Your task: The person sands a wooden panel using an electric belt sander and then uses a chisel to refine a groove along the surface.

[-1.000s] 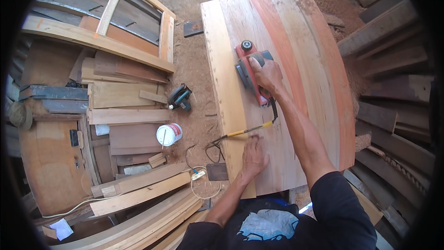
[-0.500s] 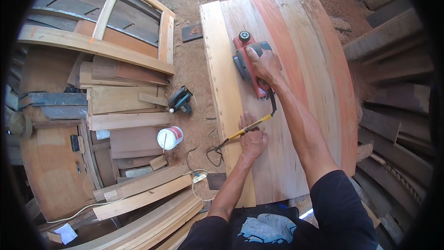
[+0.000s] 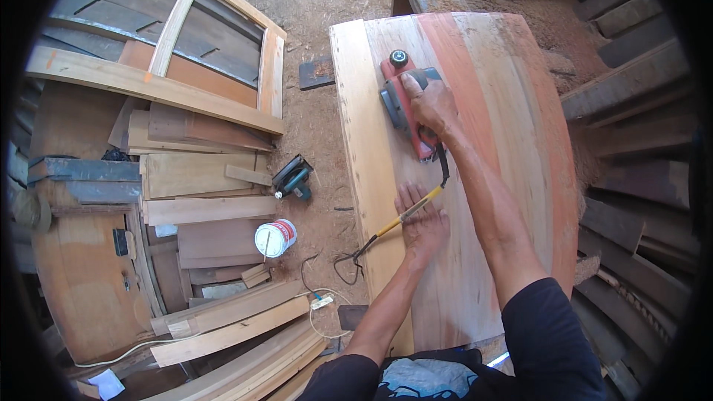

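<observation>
A wide wooden panel (image 3: 512, 178) of pale and reddish boards lies in front of me. On its far left part rests a red and grey electric hand planer (image 3: 408, 108) with a black knob at its front. My right hand (image 3: 432, 105) is wrapped around the planer's handle. Nearer to me, my left hand (image 3: 425, 229) lies flat on the panel with its fingers stretched out. The planer's cord (image 3: 408, 212), partly yellow, passes over the left fingers and loops off the panel's left edge.
On the ground to the left are a dark green power tool (image 3: 293, 178), a white bucket (image 3: 275, 238) and a power strip (image 3: 321, 301). Stacked boards (image 3: 208, 212) and a wooden frame (image 3: 156, 85) stand beyond. More planks (image 3: 631, 178) line the right; sawdust covers the ground.
The planer and my right hand have slid a little toward the panel's far edge. My left hand has shifted forward and to the right on the panel. The whole view has tilted slightly.
</observation>
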Tool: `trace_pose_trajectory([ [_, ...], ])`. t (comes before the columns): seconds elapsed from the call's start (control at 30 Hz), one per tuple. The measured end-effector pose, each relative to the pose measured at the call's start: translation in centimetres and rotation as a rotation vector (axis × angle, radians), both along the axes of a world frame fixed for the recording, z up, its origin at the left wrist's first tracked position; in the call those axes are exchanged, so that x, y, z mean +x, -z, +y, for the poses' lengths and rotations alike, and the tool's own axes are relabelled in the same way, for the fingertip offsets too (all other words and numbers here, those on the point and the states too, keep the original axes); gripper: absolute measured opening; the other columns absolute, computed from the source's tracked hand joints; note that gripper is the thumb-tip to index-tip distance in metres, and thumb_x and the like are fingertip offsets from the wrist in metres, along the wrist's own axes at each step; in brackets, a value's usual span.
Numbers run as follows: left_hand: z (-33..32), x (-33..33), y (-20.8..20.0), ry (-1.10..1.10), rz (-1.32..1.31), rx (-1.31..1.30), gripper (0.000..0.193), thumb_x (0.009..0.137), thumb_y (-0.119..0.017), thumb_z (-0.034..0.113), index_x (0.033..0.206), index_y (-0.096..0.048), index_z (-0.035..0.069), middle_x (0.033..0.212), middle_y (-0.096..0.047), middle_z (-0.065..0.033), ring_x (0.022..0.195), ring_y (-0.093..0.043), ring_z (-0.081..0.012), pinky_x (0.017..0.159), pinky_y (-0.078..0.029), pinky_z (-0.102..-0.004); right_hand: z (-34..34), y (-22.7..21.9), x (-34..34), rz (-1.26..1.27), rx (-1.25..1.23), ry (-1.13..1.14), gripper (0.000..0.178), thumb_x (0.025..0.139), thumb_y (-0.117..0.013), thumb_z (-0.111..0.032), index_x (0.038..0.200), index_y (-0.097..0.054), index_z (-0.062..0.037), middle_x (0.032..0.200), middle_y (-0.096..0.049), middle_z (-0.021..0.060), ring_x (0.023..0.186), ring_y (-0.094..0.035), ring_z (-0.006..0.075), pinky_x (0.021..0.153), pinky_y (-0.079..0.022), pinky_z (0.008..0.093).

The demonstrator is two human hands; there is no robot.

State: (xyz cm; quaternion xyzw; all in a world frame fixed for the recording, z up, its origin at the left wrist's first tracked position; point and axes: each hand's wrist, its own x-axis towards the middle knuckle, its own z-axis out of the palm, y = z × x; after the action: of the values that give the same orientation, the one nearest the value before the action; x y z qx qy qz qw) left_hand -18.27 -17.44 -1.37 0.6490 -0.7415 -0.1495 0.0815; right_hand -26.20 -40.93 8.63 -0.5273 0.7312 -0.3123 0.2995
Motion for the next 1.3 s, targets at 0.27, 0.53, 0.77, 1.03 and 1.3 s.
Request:
trace_pose_trajectory([
  [0.27,-0.4,0.1,-0.5,0.000,0.020,0.079,0.090,0.092,-0.057,0.039,0.153,-0.023,-0.017,0.161,-0.016,-0.0392,0.153,-0.007,-0.0537,0.124,-0.006,-0.0619,-5.7,1.9,-0.5,0.086,0.024,-0.088,0.086,0.094,-0.047,-0.073,0.118,-0.069,0.0068,0.115,-0.069,0.0318,0.113,-0.066,0.0454,0.096,-0.052,0.0480],
  [0.53,-0.5,0.1,-0.2,0.018,0.061,0.113,0.090,0.091,-0.057,0.039,0.152,-0.023,-0.018,0.162,-0.015,-0.0393,0.153,-0.006,-0.0551,0.124,-0.003,-0.0623,-11.3,2.6,-0.5,-0.005,0.105,-0.050,0.085,0.095,-0.046,-0.072,0.118,-0.070,0.0065,0.121,-0.067,0.0319,0.120,-0.063,0.0449,0.100,-0.049,0.0472],
  [0.77,-0.4,0.4,0.0,0.029,0.044,0.102,0.090,0.091,-0.058,0.039,0.151,-0.025,-0.019,0.161,-0.018,-0.0395,0.152,-0.008,-0.0560,0.123,-0.004,-0.0635,-15.1,1.6,0.4,-0.094,0.058,-0.054,0.077,0.099,-0.049,-0.064,0.110,-0.071,0.0086,0.107,-0.071,0.0320,0.106,-0.070,0.0433,0.091,-0.052,0.0466],
  [1.03,-0.6,0.3,-0.3,0.046,0.067,0.106,0.088,0.091,-0.058,0.040,0.150,-0.029,-0.019,0.159,-0.021,-0.0402,0.151,-0.012,-0.0567,0.122,-0.007,-0.0649,-21.9,2.2,0.0,-0.132,-0.023,-0.047,0.078,0.095,-0.055,-0.065,0.094,-0.074,0.0106,0.079,-0.071,0.0267,0.084,-0.074,0.0362,0.076,-0.054,0.0445],
  [1.3,-0.5,0.5,-0.6,0.026,0.109,0.122,0.089,0.092,-0.057,0.040,0.154,-0.025,-0.015,0.161,-0.021,-0.0381,0.152,-0.013,-0.0540,0.123,-0.007,-0.0631,-27.1,3.1,-1.0,-0.172,-0.126,-0.084,0.081,0.093,-0.053,-0.069,0.086,-0.074,0.0093,0.076,-0.070,0.0226,0.071,-0.070,0.0316,0.069,-0.054,0.0418],
])
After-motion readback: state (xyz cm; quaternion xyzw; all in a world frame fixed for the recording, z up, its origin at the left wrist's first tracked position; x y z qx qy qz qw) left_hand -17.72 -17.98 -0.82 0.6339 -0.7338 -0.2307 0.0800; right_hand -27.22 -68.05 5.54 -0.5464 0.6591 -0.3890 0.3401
